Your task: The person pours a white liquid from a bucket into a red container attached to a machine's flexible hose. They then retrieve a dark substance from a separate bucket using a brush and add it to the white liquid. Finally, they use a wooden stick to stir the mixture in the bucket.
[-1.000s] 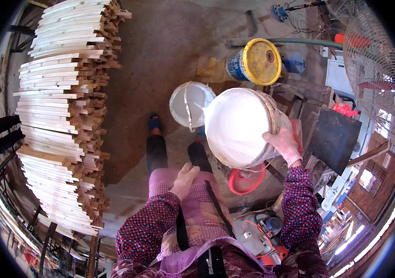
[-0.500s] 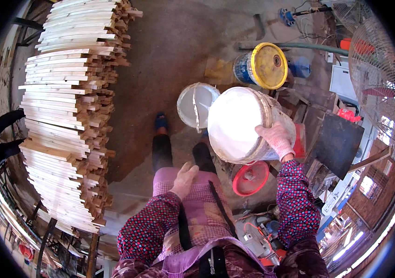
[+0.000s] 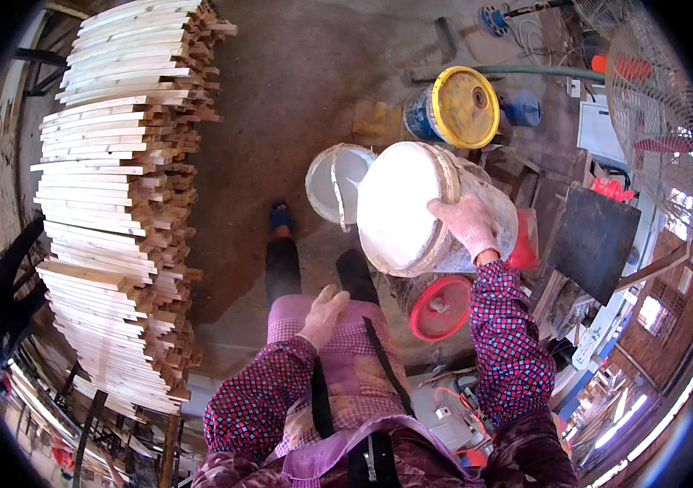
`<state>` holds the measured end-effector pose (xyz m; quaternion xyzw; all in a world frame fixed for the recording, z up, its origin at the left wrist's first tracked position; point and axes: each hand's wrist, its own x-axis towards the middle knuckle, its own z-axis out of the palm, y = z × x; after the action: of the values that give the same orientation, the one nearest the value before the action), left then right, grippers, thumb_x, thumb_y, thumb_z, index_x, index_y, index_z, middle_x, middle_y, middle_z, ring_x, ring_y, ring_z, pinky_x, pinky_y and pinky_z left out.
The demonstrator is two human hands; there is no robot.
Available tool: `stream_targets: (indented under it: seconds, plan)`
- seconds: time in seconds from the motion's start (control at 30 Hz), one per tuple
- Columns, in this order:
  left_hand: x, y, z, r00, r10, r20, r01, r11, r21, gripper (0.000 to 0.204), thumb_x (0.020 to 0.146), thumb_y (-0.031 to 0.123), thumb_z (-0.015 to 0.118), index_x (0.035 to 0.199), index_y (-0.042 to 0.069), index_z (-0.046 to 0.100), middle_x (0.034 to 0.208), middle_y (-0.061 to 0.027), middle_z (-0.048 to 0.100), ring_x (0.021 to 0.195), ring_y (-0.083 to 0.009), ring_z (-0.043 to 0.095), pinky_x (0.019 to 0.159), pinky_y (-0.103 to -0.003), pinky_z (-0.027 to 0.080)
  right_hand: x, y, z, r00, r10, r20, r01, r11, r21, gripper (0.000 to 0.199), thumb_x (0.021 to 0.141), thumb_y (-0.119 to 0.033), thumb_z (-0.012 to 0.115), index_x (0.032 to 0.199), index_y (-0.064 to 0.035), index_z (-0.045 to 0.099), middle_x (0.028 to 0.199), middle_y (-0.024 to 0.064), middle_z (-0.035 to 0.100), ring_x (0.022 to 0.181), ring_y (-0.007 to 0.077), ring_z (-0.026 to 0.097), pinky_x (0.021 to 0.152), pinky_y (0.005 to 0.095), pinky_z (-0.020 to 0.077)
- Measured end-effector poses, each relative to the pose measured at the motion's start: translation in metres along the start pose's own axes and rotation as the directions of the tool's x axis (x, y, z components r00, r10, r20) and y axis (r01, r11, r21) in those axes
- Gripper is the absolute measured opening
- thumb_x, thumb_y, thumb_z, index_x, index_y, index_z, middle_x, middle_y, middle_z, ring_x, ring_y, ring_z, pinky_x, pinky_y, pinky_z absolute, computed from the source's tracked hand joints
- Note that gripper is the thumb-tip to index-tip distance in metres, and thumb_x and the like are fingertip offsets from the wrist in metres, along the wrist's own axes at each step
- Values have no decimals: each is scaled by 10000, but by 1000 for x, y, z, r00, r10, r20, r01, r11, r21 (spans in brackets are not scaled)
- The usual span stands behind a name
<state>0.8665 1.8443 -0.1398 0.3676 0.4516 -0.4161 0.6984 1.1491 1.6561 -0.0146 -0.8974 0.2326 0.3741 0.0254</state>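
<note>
Nearest the lens: patterned sleeves and an apron, cut off by the lower edge. The left hand (image 3: 323,315) rests on the thigh, fingers loosely bent, its grip empty. The right hand (image 3: 467,226), gloved, is clamped over the rim and wall of a white bucket (image 3: 411,207) tipped on its side, mouth toward the camera; the fingertips curl out of sight behind the rim, and the interior is too bright to show any contents. The bucket is held in the air above a red disc-shaped lid (image 3: 441,307) (partly hidden by the bucket and forearm). Just beyond, a second white bucket (image 3: 335,182) stands on the concrete floor (image 3: 297,89), its right side covered by the held one. Farther off lies a blue drum with a yellow lid (image 3: 462,107). At left, a tall stack of pale wooden slats (image 3: 114,195) bends with the lens. At right, a standing fan (image 3: 660,106) is cropped by the dark rim.
</note>
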Motion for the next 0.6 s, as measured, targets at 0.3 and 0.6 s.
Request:
stream_targets:
  seconds: [0.3,0.6]
  plan:
    - [13,-10,-8,1000,10,7,-11,995,96,729,850,346,615,1414,-3,312,1274,-159,525,1097,-202,537,935,-293,412,0,-36,21,999,46,17,-46,998,-49,857,636,-552,711,1197,65,515,1186,271,571,1136,372,550,939,424,448]
    - [-4,1,-11,999,29,-38,-33,995,-91,709,857,302,622,1421,8,308,1278,-142,521,1098,-203,538,917,-305,430,-8,-38,11,998,39,53,-36,998,-55,852,642,-546,694,1210,62,510,1191,275,567,1137,375,546,966,422,425]
